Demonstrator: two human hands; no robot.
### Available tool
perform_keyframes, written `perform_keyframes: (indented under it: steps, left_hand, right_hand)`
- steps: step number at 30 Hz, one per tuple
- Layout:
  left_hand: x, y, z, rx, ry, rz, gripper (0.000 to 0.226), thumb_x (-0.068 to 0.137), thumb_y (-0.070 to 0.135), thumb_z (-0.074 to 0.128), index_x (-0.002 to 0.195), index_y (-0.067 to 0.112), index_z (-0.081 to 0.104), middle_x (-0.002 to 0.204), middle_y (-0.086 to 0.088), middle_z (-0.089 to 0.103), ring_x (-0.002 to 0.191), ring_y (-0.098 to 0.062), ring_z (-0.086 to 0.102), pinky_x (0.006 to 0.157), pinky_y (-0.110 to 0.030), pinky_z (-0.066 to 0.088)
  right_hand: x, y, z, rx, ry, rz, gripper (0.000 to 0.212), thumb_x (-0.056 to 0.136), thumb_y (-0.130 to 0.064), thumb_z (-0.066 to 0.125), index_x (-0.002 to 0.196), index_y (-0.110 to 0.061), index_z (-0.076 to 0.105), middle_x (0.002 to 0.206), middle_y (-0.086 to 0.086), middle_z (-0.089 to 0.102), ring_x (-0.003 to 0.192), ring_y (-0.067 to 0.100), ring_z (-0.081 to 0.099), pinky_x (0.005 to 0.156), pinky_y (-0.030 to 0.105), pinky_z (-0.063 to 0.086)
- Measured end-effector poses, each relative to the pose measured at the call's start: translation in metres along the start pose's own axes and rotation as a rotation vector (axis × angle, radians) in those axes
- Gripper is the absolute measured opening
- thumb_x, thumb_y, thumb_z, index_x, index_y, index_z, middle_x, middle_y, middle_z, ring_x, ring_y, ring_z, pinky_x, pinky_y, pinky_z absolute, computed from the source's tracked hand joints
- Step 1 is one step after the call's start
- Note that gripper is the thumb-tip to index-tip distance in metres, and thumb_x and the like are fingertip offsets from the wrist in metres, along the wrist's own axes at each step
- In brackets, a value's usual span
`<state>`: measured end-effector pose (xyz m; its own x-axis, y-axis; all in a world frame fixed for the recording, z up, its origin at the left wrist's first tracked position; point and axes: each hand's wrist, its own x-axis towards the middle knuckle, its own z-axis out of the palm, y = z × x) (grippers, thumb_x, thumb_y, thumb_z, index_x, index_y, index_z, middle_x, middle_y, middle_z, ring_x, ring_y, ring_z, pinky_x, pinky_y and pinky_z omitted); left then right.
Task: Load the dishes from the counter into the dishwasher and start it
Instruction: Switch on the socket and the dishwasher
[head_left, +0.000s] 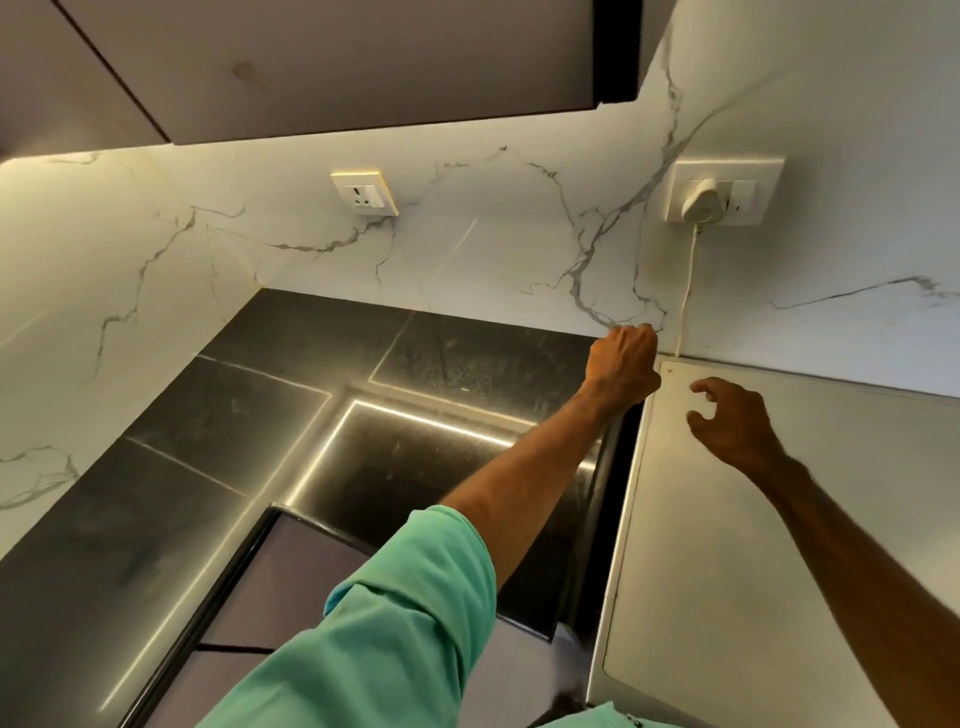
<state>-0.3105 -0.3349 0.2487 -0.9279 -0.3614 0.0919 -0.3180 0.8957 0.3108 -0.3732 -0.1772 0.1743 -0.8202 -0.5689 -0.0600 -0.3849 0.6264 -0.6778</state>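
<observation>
No dishes are in view. The white flat top of the dishwasher (727, 519) fills the right side, next to the black counter (260, 415). My left hand (623, 364) reaches to the back corner where counter, dishwasher top and marble wall meet. Its fingers are curled under and away from me, and nothing shows in them. My right hand (732, 426) hovers just above the back left of the dishwasher top, with fingers loosely curled and nothing in it.
A white plug (701, 205) sits in a wall socket above the dishwasher, and its cord (688, 280) drops to the corner beside my left hand. A second socket (363, 192) is on the back wall. Upper cabinets (311, 62) hang overhead.
</observation>
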Motion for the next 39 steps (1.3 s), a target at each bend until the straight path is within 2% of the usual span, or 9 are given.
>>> perform_keyframes:
  steps: [5, 11, 14, 17, 20, 25, 30, 35, 39]
  left_hand:
    - [0.041, 0.018, 0.000, 0.046, 0.055, 0.075, 0.033, 0.079, 0.004, 0.066, 0.109, 0.001, 0.054, 0.103, -0.016, 0.065, 0.098, -0.032, 0.060, 0.078, -0.039, 0.052]
    - [0.089, 0.030, 0.000, 0.022, 0.253, 0.173, 0.049, 0.079, 0.001, 0.064, 0.126, 0.004, 0.052, 0.122, -0.014, 0.058, 0.110, -0.027, 0.056, 0.091, -0.035, 0.053]
    - [0.113, 0.039, -0.012, -0.018, 0.384, 0.254, 0.066, 0.078, -0.002, 0.059, 0.143, -0.001, 0.043, 0.143, -0.019, 0.047, 0.133, -0.032, 0.044, 0.110, -0.041, 0.044]
    - [0.140, 0.044, -0.030, 0.009, 0.429, 0.287, 0.074, 0.082, -0.002, 0.049, 0.153, -0.002, 0.029, 0.161, -0.023, 0.024, 0.151, -0.038, 0.018, 0.123, -0.050, 0.025]
    - [0.161, 0.042, -0.042, 0.109, 0.422, 0.310, 0.079, 0.084, 0.003, 0.043, 0.158, 0.000, 0.015, 0.166, -0.022, 0.005, 0.155, -0.035, -0.001, 0.125, -0.049, 0.015]
    - [0.161, 0.018, -0.039, 0.256, 0.401, 0.331, 0.102, 0.070, -0.016, 0.040, 0.161, 0.011, 0.001, 0.168, -0.013, -0.009, 0.155, -0.030, -0.011, 0.125, -0.049, 0.011]
    - [0.167, 0.003, -0.048, 0.362, 0.374, 0.360, 0.085, 0.080, -0.008, 0.000, 0.161, 0.015, -0.001, 0.168, -0.010, -0.010, 0.154, -0.031, -0.011, 0.125, -0.051, 0.010]
    - [0.170, -0.002, -0.054, 0.374, 0.376, 0.405, 0.087, 0.087, -0.010, 0.037, 0.161, 0.015, -0.001, 0.168, -0.011, -0.009, 0.154, -0.033, -0.009, 0.125, -0.052, 0.010]
    - [0.171, -0.003, -0.057, 0.367, 0.368, 0.411, 0.100, 0.087, -0.009, 0.061, 0.161, 0.015, -0.001, 0.168, -0.011, -0.008, 0.154, -0.033, -0.007, 0.125, -0.052, 0.011]
  right_hand:
    - [0.028, -0.013, -0.013, 0.009, 0.044, -0.006, 0.065, 0.084, -0.007, 0.076, 0.142, 0.000, 0.048, 0.141, 0.021, 0.056, 0.130, 0.038, 0.054, 0.107, 0.041, 0.044]
    - [0.069, -0.023, -0.056, -0.054, 0.210, -0.066, 0.084, 0.086, -0.011, 0.077, 0.154, -0.004, 0.028, 0.165, 0.019, 0.019, 0.152, 0.036, 0.022, 0.117, 0.046, 0.034]
    - [0.088, -0.025, -0.085, -0.162, 0.315, -0.143, 0.088, 0.086, -0.013, 0.077, 0.156, -0.004, 0.024, 0.168, 0.017, 0.006, 0.154, 0.035, 0.015, 0.117, 0.047, 0.034]
    - [0.106, -0.024, -0.104, -0.282, 0.374, -0.229, 0.093, 0.082, -0.012, 0.079, 0.157, -0.004, 0.023, 0.169, 0.016, -0.001, 0.155, 0.035, 0.009, 0.118, 0.047, 0.031]
    - [0.123, -0.022, -0.114, -0.382, 0.394, -0.299, 0.100, 0.079, -0.010, 0.078, 0.159, -0.007, 0.018, 0.169, 0.012, -0.006, 0.156, 0.034, 0.002, 0.120, 0.051, 0.030]
    - [0.137, -0.024, -0.111, -0.503, 0.370, -0.295, 0.113, 0.075, -0.013, 0.077, 0.162, -0.014, 0.005, 0.168, 0.007, -0.019, 0.156, 0.033, -0.002, 0.116, 0.052, 0.037]
    - [0.128, -0.034, -0.086, -0.438, 0.340, -0.158, 0.116, 0.079, -0.011, 0.079, 0.162, -0.027, 0.001, 0.167, 0.019, -0.001, 0.143, 0.038, 0.040, 0.101, 0.037, 0.051]
    - [0.129, -0.046, -0.085, -0.548, 0.284, -0.086, 0.122, 0.081, -0.018, 0.080, 0.159, -0.035, -0.013, 0.148, 0.022, 0.037, 0.106, 0.027, 0.062, 0.077, 0.030, 0.057]
    - [0.124, -0.050, -0.090, -0.617, 0.220, -0.040, 0.123, 0.084, -0.022, 0.078, 0.156, -0.037, -0.021, 0.106, 0.014, 0.056, 0.072, 0.015, 0.054, 0.058, 0.023, 0.047]
